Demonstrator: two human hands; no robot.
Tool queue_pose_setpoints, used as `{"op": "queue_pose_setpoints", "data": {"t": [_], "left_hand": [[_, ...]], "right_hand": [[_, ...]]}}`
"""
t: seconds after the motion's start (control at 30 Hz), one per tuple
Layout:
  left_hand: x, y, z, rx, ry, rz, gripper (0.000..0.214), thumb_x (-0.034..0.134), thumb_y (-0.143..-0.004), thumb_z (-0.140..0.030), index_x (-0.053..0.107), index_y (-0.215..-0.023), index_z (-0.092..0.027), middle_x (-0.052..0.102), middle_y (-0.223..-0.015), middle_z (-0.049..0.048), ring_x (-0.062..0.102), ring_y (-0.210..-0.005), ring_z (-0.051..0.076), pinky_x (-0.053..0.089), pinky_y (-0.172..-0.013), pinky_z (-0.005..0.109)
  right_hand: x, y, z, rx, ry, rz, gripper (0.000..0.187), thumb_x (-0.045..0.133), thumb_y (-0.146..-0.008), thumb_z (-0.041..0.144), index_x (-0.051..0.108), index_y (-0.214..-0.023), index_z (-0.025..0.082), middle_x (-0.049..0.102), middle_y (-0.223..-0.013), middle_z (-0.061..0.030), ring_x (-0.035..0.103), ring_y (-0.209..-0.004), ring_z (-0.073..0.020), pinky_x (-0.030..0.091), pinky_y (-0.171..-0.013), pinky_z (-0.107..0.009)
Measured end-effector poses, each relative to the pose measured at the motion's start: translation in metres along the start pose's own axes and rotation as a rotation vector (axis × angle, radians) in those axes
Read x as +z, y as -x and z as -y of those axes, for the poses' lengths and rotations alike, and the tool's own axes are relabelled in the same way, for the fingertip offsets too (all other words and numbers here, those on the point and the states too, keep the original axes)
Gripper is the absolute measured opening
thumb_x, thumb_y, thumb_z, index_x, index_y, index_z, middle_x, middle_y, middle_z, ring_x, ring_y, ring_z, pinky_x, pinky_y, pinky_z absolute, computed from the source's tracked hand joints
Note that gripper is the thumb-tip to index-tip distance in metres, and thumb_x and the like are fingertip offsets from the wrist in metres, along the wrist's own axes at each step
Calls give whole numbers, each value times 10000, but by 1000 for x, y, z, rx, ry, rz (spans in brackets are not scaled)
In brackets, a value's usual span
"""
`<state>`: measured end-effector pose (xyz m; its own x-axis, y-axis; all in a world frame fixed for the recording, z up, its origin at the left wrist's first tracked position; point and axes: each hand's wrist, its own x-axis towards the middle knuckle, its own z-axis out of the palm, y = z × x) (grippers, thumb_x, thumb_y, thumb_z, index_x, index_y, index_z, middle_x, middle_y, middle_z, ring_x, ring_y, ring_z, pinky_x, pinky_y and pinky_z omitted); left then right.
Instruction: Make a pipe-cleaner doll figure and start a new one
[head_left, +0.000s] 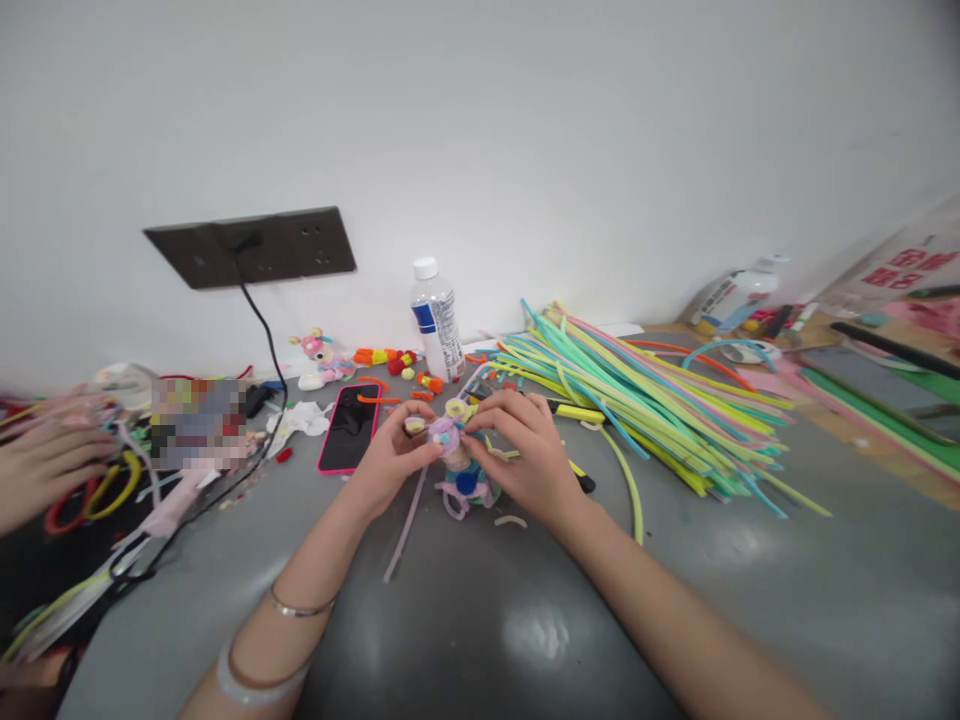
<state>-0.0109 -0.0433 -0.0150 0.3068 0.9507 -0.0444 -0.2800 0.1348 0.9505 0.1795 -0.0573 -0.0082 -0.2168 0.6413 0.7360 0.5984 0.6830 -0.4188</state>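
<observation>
Toward my body, the grey tabletop [405,650] leaves me room to pass; ahead, the bottle [438,335] and wall [525,150] block me, the phone [351,428] beside my left hand [390,455], fuzzy stems [622,400] beyond my right hand [529,450].

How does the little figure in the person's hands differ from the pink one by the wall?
The held figure shows lilac and blue, while the wall figure is mostly pink and white. The held figure is between the fingers of the left hand and right hand; no hand touches the wall figure. Both have yellow bits near the top.
</observation>
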Motion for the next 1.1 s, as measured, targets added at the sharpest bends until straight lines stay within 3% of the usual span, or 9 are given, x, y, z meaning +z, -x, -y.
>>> {"op": "queue_pose_setpoints", "data": {"t": [0.47, 0.77, 1.1], "left_hand": [[1, 0, -1, -7, 18, 25, 461, 883, -595, -316, 563, -901, -187, 564, -823, -20, 530, -718, 106, 426, -624, 202], [4, 0, -2, -44, 38, 11, 442, 870, -603, -262, 545, -895, -196, 555, -762, -40, 537, -675, 105, 464, -622, 220], [4, 2, -2, -37, 80, 23, 417, 866, -605, -246, 555, -878, -195, 528, -751, -47, 530, -678, 100, 461, -614, 209]], "right_hand": [[2, 1, 0, 108, -200, 30, 137, 554, -889, 107, 548, -829, 229, 647, -856, -30, 616, -893, -201, 414, -787, -357], [4, 2, -2, 81, -99, 58, 124, 555, -891, 108, 537, -856, 225, 659, -886, -29, 610, -897, -200, 362, -785, -370], [3, 2, 0, 90, -180, 55, 122, 528, -912, 122, 516, -853, 228, 638, -849, -30, 597, -855, -199, 398, -788, -372]]}}
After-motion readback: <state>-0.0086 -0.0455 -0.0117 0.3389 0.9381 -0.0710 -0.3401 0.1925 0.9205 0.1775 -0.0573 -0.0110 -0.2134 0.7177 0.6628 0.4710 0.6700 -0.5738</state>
